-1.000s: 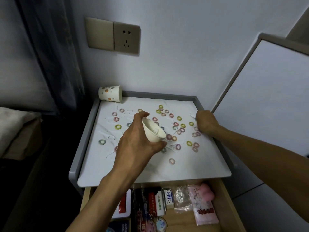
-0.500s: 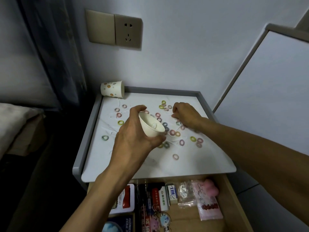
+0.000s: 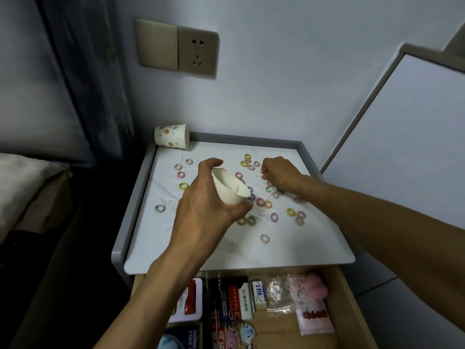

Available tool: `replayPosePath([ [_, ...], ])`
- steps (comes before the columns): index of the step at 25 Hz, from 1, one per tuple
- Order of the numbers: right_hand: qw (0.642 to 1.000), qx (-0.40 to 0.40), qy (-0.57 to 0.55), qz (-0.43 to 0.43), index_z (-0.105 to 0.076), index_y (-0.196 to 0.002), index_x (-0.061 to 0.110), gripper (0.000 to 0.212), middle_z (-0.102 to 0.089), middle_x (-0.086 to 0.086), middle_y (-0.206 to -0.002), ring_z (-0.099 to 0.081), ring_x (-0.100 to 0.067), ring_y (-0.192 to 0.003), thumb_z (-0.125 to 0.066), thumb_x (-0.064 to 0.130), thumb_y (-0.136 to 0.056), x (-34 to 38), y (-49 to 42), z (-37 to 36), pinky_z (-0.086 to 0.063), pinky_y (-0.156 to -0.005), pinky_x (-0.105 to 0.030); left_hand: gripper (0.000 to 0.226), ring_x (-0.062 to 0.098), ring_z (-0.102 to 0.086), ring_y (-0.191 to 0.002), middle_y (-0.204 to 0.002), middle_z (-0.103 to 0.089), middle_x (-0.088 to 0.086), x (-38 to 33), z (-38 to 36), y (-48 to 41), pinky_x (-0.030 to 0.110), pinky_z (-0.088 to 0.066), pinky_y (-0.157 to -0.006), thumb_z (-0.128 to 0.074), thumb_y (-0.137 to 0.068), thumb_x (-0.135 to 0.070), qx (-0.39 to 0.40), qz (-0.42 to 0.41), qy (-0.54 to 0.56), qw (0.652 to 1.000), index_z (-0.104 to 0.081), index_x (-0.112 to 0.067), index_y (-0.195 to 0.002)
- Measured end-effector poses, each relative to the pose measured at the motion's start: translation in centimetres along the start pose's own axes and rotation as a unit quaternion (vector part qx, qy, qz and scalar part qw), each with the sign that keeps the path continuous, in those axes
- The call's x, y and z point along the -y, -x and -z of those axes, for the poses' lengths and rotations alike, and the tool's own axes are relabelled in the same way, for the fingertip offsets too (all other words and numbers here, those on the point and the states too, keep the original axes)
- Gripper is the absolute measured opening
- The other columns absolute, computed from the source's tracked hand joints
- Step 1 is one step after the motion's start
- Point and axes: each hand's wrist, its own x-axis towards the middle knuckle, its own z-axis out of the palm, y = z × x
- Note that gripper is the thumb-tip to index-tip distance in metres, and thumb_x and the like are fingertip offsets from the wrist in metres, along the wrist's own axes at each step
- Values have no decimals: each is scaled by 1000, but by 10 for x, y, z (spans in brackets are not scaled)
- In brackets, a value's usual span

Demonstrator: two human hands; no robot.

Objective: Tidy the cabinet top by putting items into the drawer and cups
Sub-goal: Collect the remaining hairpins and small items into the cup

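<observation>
A: Status?
B: The plain white paper cup (image 3: 230, 187) is gripped, tilted, by the left hand (image 3: 203, 205) over the middle of the white cabinet top (image 3: 226, 250). The right hand (image 3: 279, 172) has been moved from the right edge to just right of the cup. Its fingers are curled; contents cannot be told.
A: Meaning?
B: A drop-in is judged imminent. Many small coloured rings (image 3: 268, 204) are left scattered.

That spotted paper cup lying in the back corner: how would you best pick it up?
Take the spotted cup across its side wall, about mid-length, coming down from above with the thumb in front and fingers behind. It seems to lie on its side, mouth facing right, tucked against the back rim by the wall, so approaches from behind or the left look blocked.
</observation>
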Motion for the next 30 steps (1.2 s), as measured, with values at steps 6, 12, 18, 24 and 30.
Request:
replayPosePath([
  [6, 1000, -2, 10, 10, -67, -102, 8, 12, -68, -12, -105, -64, -28, -91, -62, 14, -92, 3, -6, -1, -51, -77, -34, 84, 17, -56, -99, -112, -53, -9, 1, 0, -2, 20, -41, -66, -85, -66, -41, -9, 1, -4, 1000, -37, -32, -134],
  [12, 997, -13, 34, 70, -49, -108, 7, 13, -61, -14, -102, -58, -27, -87, -48, 6, -95, -7, -1, 9, -41, -65, -33, 84, 17, -56, -99, -115, -56, -7, 1, -2, -2, 15, -41, -64, -85, -66, -41, -7, 4, 4, 1000, -36, -34, -134],
  [18, 996, -43, -52, 50, -71, -110, 7, 24, -71, -7, -104, -64, -17, -91, -71, 16, -87, -50, 15, 30, -48, -83, -25, 84, 18, -55, -101, -112, -54, -9, -1, -1, -2, 24, -44, -69, -86, -66, -40, -6, 5, 7, 1000, -37, -33, -134],
  [24, 993, -32, -90, 69, -72, -100, 13, 20, -70, -1, -95, -60, -13, -82, -73, 27, -85, -40, 26, 6, -47, -74, -27, 82, 14, -54, -96, -111, -54, -9, 0, -4, 0, 14, -41, -65, -85, -66, -39, -2, 3, 2, 1000, -38, -32, -133],
  [30, 997, -16, -44, 69, -66, -97, 13, 15, -67, -4, -95, -58, -20, -85, -67, 26, -90, -36, 22, -3, -48, -76, -36, 81, 14, -56, -95, -109, -55, -10, 0, -6, -1, 16, -43, -66, -85, -66, -38, 0, 3, 10, 1000, -38, -33, -132],
])
